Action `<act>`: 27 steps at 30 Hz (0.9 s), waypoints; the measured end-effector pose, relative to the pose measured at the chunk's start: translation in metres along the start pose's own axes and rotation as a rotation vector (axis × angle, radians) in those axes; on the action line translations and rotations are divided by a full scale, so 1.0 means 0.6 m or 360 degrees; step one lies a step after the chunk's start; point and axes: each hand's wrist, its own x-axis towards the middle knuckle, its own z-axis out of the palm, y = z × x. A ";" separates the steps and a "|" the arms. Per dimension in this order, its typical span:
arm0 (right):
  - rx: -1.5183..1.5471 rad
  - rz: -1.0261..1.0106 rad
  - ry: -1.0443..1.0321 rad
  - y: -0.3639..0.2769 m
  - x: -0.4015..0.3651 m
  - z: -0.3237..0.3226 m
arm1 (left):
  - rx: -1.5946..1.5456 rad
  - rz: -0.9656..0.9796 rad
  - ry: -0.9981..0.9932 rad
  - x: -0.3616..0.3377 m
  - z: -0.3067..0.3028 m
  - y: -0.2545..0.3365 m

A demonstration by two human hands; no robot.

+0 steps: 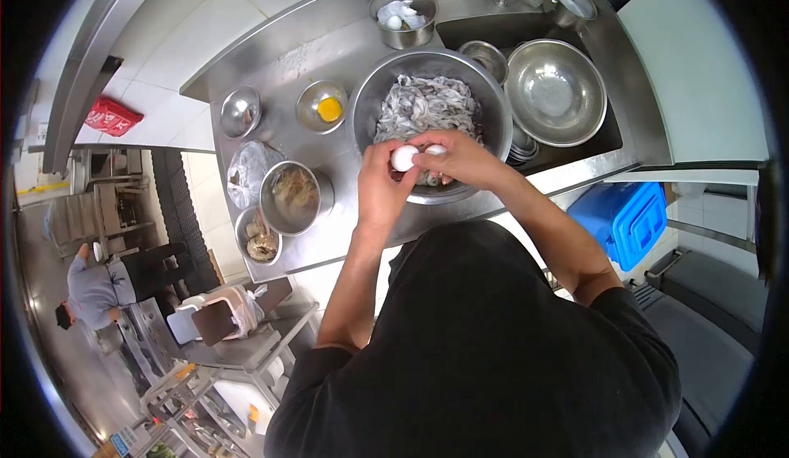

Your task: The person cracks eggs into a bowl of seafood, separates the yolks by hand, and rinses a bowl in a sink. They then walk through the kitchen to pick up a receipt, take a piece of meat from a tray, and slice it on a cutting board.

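near the frame's centre, left hand [380,188] and right hand [462,161] curl partly closed, holding white eggshell [403,159]. a large bowl [366,113] sits beneath.

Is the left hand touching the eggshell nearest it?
Touching. The head view shows the left hand with its fingers against the left side of that eggshell, no gap between.

Yolk bowl [307,113] left of basin [366,105]; sink [472,29] right
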 end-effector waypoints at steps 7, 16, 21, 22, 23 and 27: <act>-0.0767 -0.0363 -0.0297 0.066 0.025 0.082 | -0.0719 -0.0452 0.0411 -0.008 -0.082 -0.104; -0.1941 -0.0534 -0.0587 0.194 0.111 0.293 | -0.0853 -0.0690 0.0586 -0.049 -0.161 -0.098; -0.2272 -0.0587 -0.0380 0.226 0.141 0.299 | -0.1241 -0.0840 0.0590 -0.098 -0.140 -0.124; -0.2248 -0.0613 -0.0414 0.226 0.141 0.287 | -0.1341 -0.0847 0.0536 -0.108 -0.138 -0.133; -0.2227 -0.0637 -0.0444 0.222 0.142 0.278 | -0.1381 -0.0843 0.0521 -0.114 -0.137 -0.134; -0.2018 -0.0638 -0.0333 0.202 0.108 0.278 | -0.1340 -0.0801 0.0503 -0.117 -0.141 -0.134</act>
